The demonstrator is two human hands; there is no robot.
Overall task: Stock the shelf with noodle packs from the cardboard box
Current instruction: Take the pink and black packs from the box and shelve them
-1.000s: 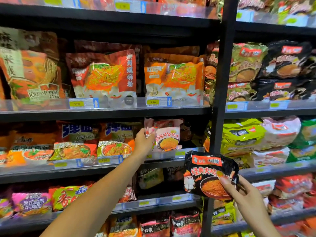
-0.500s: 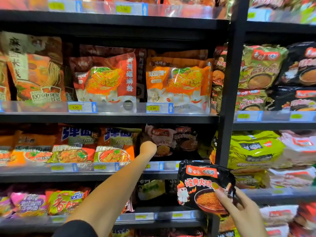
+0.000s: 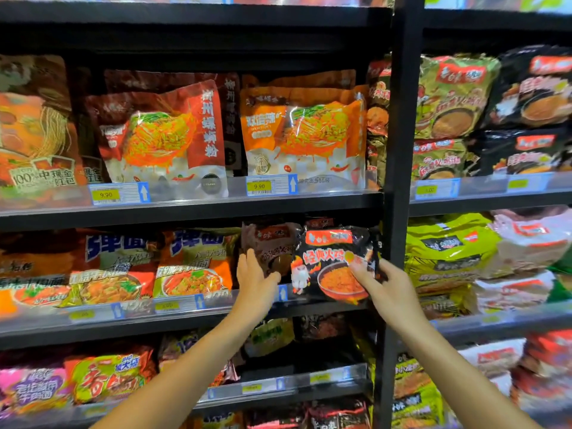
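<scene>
Right hand grips black noodle pack at shelf lip, tight beside black upright post; left hand, fingers straight, presses brown pack.

Right fingers hide part of black pack

This is a shop, a grocery aisle by the look of it. Black metal shelves stand in tiers, packed with bright noodle packs facing outward. Along the front edge of each shelf runs a clear strip carrying yellow price tags with blue arrows, two reading 9.90. Right of the black upright post, a second bay holds more packs in rows.
</scene>
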